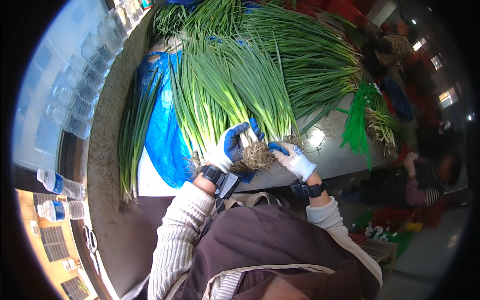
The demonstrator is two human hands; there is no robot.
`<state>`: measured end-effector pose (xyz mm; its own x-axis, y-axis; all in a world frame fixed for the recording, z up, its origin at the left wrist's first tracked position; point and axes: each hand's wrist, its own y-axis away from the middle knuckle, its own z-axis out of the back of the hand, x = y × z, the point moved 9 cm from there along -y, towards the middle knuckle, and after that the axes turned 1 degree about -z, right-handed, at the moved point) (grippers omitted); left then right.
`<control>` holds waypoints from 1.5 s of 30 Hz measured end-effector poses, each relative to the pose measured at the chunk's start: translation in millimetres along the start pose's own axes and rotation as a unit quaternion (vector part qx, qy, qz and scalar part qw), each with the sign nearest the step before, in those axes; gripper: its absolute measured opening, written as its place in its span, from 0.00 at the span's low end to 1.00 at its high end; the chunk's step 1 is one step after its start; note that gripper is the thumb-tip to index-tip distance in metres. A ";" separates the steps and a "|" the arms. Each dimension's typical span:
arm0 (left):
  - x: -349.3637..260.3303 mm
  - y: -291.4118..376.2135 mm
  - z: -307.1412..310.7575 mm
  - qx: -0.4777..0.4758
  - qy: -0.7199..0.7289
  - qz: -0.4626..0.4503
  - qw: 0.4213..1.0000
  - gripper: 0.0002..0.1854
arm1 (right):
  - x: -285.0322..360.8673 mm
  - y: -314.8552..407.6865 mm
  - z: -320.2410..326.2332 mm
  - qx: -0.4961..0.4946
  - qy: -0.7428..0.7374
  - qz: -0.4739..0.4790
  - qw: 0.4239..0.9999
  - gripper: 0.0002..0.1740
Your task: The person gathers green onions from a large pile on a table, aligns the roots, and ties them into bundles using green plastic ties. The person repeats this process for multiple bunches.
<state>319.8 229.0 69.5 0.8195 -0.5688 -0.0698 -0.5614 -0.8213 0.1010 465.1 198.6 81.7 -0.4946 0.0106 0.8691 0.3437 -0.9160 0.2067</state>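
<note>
My left hand, in a blue-and-white work glove, is closed around the white stems of a bunch of green onions. Their tangled brown roots point towards me and the long leaves fan away over the pile. Beside those roots is my gloved right hand, its fingers curled inward. Whether anything is pinched in them is hidden. More green onions lie left of the held bunch, and another group lies to its right, with roots just past my right fingers.
A blue plastic bag lies under the onions on the metal table. Green ties hang at the right by a smaller bunch. Plastic bottles and scissors line the sill at left. A person is at right.
</note>
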 end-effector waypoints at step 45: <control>35.3 10.8 69.5 -0.236 -0.372 -0.174 0.881 0.12 | 27.9 -154.7 -30.1 -0.028 -0.062 0.032 0.997 0.31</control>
<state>334.7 196.9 -0.9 0.5317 -0.3009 -0.7917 -0.0368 -0.9421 0.3333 374.1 328.6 60.5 -0.3692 -0.0028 0.9293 0.3247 -0.9374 0.1262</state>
